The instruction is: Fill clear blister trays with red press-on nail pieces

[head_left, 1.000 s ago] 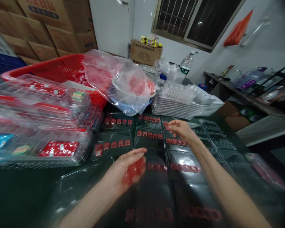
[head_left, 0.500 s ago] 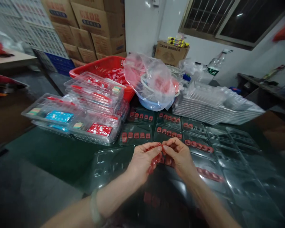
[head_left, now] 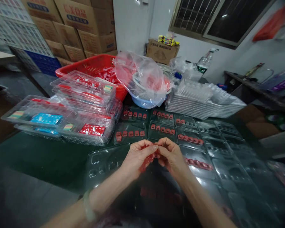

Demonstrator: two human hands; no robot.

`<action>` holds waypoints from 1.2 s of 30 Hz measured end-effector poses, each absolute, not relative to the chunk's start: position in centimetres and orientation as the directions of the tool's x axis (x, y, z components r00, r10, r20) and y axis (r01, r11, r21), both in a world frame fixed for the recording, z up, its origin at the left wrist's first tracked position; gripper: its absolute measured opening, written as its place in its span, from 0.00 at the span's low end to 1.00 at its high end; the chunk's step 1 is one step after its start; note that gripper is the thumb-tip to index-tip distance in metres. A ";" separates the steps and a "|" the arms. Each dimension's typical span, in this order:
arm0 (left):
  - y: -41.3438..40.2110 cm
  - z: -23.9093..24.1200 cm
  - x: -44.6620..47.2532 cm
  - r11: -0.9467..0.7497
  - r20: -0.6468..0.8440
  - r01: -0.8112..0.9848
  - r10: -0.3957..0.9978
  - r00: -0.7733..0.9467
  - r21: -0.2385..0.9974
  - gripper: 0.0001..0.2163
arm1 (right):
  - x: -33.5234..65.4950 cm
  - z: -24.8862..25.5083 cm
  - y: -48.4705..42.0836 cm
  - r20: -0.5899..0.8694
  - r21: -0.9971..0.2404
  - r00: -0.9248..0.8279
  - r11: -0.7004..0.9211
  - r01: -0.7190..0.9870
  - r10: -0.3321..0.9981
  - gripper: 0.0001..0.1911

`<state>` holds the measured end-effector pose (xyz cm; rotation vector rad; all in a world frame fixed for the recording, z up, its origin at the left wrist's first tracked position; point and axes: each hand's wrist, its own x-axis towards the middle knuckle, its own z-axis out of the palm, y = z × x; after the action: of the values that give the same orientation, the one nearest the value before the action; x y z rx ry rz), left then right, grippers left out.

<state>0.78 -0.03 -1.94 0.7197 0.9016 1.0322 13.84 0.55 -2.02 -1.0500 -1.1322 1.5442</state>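
Note:
My left hand (head_left: 137, 156) is closed around a bunch of small red pieces (head_left: 146, 161). My right hand (head_left: 169, 156) meets it fingertip to fingertip, pinching at the same red pieces. Both hands hover over clear plastic blister trays (head_left: 205, 164) laid out on the dark table. Several trays farther off hold rows of red pieces (head_left: 162, 129). The empty tray (head_left: 104, 161) at the left of my hands shows bare pockets.
Packed clear boxes (head_left: 61, 122) with red and blue items are stacked at the left. Behind stand a red basket (head_left: 85, 66), a plastic bag over a bowl (head_left: 144, 79), a stack of empty trays (head_left: 199, 103), a water bottle (head_left: 204, 61) and cardboard cartons (head_left: 80, 25).
My right hand came back from the far trays and joined my left hand in front of me. The view swung left, then slightly right again.

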 end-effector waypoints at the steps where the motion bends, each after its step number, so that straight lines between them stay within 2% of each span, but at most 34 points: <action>1: 0.0 -2.0 0.9 0.376 -0.299 -0.410 0.923 0.242 0.831 0.09 | 13.9 -2.0 0.4 -0.052 -0.991 -0.172 -0.072 -0.114 0.984 0.04; 4: 0.3 -2.1 1.2 0.461 -0.362 -0.466 0.886 0.290 0.755 0.09 | 14.5 -1.9 0.0 0.156 -0.977 -0.116 0.170 0.128 0.981 0.05; 6: 0.6 -2.0 1.4 0.516 -0.403 -0.513 0.856 0.323 0.686 0.09 | 15.0 -1.7 -0.2 0.214 -0.942 -0.162 0.247 0.226 0.963 0.08; 9: 1.1 -1.7 1.5 0.649 -0.507 -0.509 0.760 0.407 0.565 0.08 | 15.9 -1.7 -0.3 0.206 -0.919 -0.192 0.257 0.300 0.959 0.10; 13: 1.8 -1.7 1.5 0.830 -0.570 -0.377 0.557 0.604 0.410 0.09 | 16.9 -1.7 -0.4 0.140 -0.922 -0.191 0.198 0.333 0.972 0.07; 16: 2.3 -2.1 1.5 0.874 -0.554 -0.309 0.479 0.681 0.376 0.10 | 18.0 -1.9 -0.2 0.085 -0.929 -0.231 0.161 0.334 0.969 0.07; 19: 2.8 -2.4 1.6 0.873 -0.563 -0.328 0.484 0.670 0.359 0.12 | 20.8 -2.5 2.3 0.112 -0.898 -0.181 0.177 0.403 0.977 0.09; 21: 3.0 -2.4 1.5 0.867 -0.578 -0.355 0.499 0.646 0.351 0.12 | 23.9 -3.0 5.6 0.180 -0.818 -0.051 0.178 0.548 0.982 0.13; 23: 2.9 -2.1 1.2 0.861 -0.596 -0.375 0.509 0.622 0.344 0.12 | 27.2 -3.6 9.7 0.293 -0.626 0.118 0.097 0.773 0.949 0.15; 24: 2.9 -2.0 1.0 0.860 -0.602 -0.381 0.510 0.614 0.341 0.12 | 28.7 -3.9 11.8 0.304 -0.587 0.149 0.062 0.807 0.941 0.16; 29: 2.6 -1.4 -0.2 0.850 -0.612 -0.408 0.524 0.592 0.333 0.13 | 32.6 -5.6 18.5 0.267 -0.446 0.142 -0.008 0.895 0.953 0.12; 36: 3.1 -1.8 -0.4 0.842 -0.595 -0.443 0.533 0.601 0.306 0.15 | 32.1 -6.5 19.0 0.164 -0.212 0.067 -0.031 0.977 0.984 0.08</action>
<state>-0.41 3.11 -1.79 0.1316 0.7325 0.5674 32.10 18.98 -6.46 -2.0807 -1.9787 0.0402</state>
